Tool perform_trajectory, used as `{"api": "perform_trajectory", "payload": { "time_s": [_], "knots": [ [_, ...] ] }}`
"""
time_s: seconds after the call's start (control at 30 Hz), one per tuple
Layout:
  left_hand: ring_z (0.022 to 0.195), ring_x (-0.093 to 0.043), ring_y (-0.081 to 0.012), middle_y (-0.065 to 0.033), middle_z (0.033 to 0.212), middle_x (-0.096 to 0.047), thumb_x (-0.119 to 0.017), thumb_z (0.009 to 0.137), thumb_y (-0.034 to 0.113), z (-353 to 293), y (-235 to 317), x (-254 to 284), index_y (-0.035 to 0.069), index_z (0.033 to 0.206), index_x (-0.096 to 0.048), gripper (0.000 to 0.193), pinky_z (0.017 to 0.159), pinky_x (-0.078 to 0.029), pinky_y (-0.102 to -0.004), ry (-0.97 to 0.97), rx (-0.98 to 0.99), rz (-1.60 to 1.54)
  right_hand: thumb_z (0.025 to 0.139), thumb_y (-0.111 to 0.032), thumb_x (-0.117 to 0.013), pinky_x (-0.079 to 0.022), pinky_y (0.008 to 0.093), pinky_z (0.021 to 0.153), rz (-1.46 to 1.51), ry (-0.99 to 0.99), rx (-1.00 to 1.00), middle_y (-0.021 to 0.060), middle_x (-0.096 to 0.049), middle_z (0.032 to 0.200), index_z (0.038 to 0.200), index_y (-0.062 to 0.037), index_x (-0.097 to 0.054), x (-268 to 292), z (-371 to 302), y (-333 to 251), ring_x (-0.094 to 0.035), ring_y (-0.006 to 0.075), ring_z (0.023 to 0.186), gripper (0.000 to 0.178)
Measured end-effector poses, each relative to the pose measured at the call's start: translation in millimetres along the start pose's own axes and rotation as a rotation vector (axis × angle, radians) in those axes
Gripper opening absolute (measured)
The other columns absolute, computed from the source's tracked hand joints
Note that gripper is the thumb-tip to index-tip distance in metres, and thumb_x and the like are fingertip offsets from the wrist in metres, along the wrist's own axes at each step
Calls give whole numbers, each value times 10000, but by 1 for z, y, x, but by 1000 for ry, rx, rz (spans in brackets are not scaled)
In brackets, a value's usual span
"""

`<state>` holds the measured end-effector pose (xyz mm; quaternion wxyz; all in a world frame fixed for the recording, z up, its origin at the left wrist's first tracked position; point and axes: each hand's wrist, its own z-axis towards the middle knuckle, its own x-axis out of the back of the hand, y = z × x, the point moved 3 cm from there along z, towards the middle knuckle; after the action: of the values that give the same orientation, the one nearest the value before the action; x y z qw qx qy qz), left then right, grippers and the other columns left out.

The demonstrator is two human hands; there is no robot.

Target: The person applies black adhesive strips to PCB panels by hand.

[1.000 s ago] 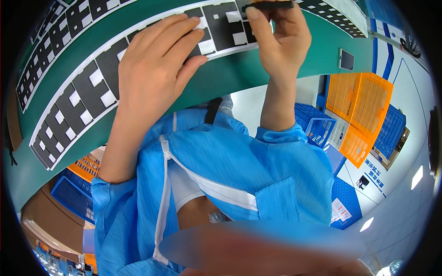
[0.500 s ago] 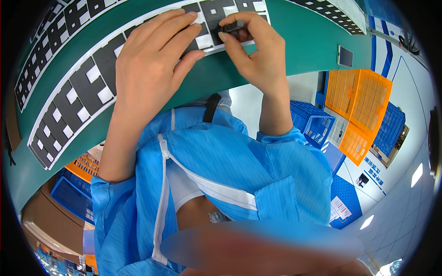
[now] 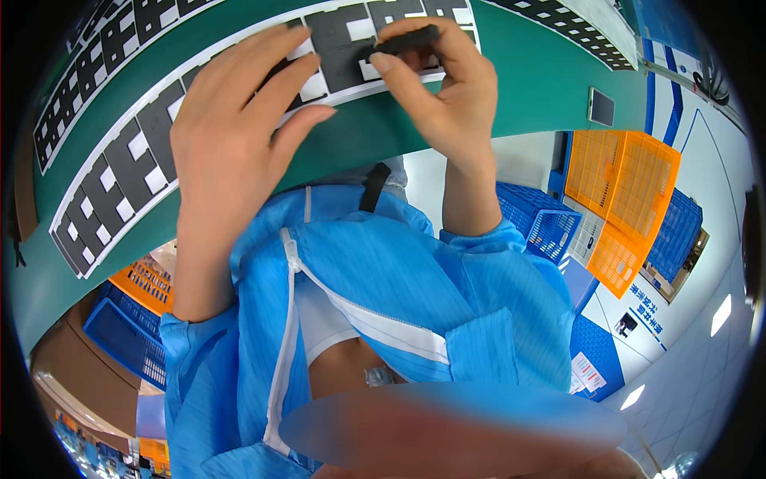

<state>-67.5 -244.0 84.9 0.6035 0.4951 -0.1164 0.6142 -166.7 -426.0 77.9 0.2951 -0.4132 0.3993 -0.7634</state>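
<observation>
Black and slim, a small piece (image 3: 415,38) is seen in the head view pinched between the right hand's (image 3: 451,100) thumb and fingers, above the right part of a black-and-white sheet (image 3: 361,30). Its long axis is held nearly crosswise, the right end angled slightly away from the person. The left hand (image 3: 231,128) is opened, fingers parted, over the sheet; whether contact is made cannot be told.
</observation>
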Motion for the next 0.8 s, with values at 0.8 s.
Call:
{"api": "perform_trajectory", "payload": {
  "time_s": [0.8],
  "knots": [
    [1150,-678,-245,-34,1167,-741,-862,699,133,-11,-10,-9,85,1005,-781,320,936,-545,-365,44,22,-60,875,-7,-770,-382,196,543,-31,33,-270,-41,-559,722,1017,-28,-691,-16,16,-7,-467,16,636,164]
  ]
}}
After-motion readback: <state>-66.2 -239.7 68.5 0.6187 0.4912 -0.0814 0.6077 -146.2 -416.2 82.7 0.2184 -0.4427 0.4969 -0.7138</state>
